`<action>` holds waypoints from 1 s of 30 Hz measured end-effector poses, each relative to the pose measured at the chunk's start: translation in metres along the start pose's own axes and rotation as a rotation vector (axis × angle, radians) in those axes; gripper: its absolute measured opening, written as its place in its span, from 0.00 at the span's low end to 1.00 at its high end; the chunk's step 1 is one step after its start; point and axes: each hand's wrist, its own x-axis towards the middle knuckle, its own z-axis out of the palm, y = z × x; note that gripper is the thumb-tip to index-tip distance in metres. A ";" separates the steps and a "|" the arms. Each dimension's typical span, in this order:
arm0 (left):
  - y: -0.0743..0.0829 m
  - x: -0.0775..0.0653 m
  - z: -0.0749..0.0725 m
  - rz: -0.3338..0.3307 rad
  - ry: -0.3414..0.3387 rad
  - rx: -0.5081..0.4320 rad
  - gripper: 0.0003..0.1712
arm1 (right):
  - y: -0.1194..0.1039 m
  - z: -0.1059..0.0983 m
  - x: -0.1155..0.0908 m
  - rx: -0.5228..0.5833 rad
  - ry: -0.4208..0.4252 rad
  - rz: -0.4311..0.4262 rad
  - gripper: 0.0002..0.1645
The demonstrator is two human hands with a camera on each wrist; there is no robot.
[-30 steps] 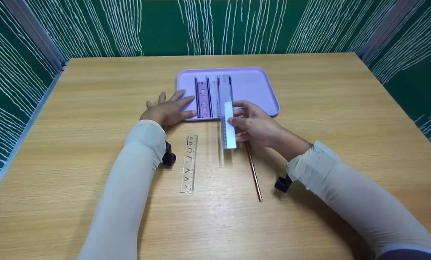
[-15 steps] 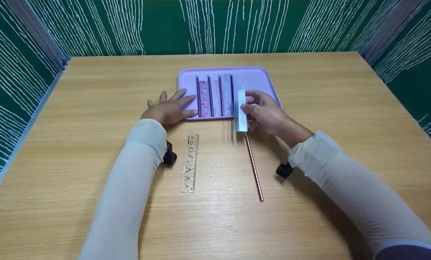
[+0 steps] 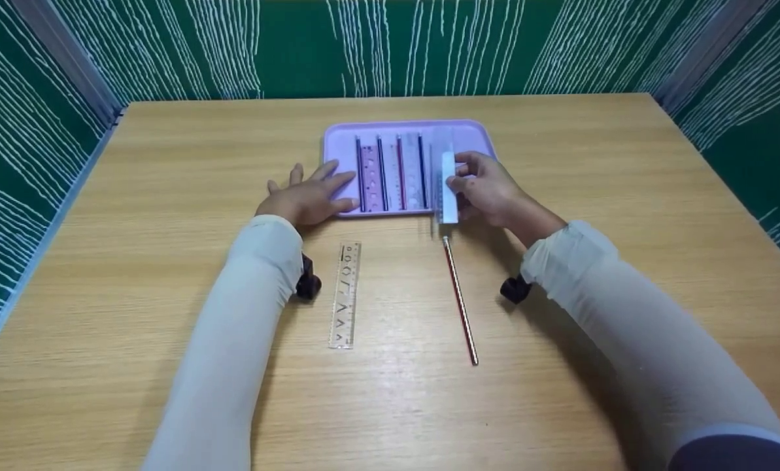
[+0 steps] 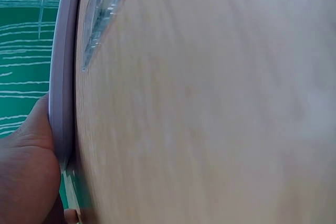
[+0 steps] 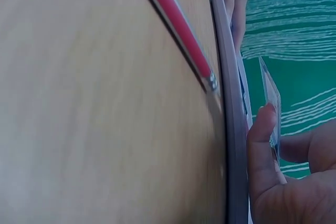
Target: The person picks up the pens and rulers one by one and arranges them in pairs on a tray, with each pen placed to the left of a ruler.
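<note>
My right hand (image 3: 491,190) pinches a clear ruler (image 3: 449,190) between thumb and fingers, over the right half of a purple tray (image 3: 339,147). The ruler's near end reaches past the tray's front rim in the head view. In the right wrist view this ruler (image 5: 272,94) stands apart from the tray's surface. With fingers spread, my left hand (image 3: 306,199) rests on the tray's front left corner. Inside the tray, pencils such as a red one (image 3: 401,173) alternate with rulers, one of them pink (image 3: 371,176), all side by side.
Nearer me on the wooden table lie a clear ruler (image 3: 345,294) with cut-out shapes, left of centre, and a red striped pencil (image 3: 460,301) to the right. The pencil's far end is just short of the tray. A green wall (image 3: 298,52) with white streaks stands behind the table.
My right hand has carried the ruler forward and to the right, from the tray's front edge to over its right part. My left hand has stayed at the tray's corner.
</note>
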 end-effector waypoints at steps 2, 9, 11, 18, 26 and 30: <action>0.000 0.000 0.000 0.000 0.004 0.008 0.41 | -0.001 -0.002 0.003 -0.014 0.000 0.003 0.32; 0.000 0.000 0.001 0.010 0.007 0.015 0.41 | -0.005 -0.005 0.013 -0.026 -0.011 0.047 0.32; 0.000 0.001 0.001 0.011 0.005 0.014 0.41 | -0.007 -0.006 0.016 -0.033 -0.014 0.053 0.32; -0.001 0.001 0.000 0.009 0.000 0.011 0.41 | -0.010 -0.007 0.024 -0.083 0.021 0.060 0.33; 0.000 0.000 0.000 0.004 0.000 0.004 0.41 | -0.010 -0.006 0.032 -0.132 0.099 0.087 0.34; 0.000 0.000 0.000 0.006 -0.001 0.008 0.41 | -0.008 -0.003 0.035 -0.182 0.124 0.046 0.34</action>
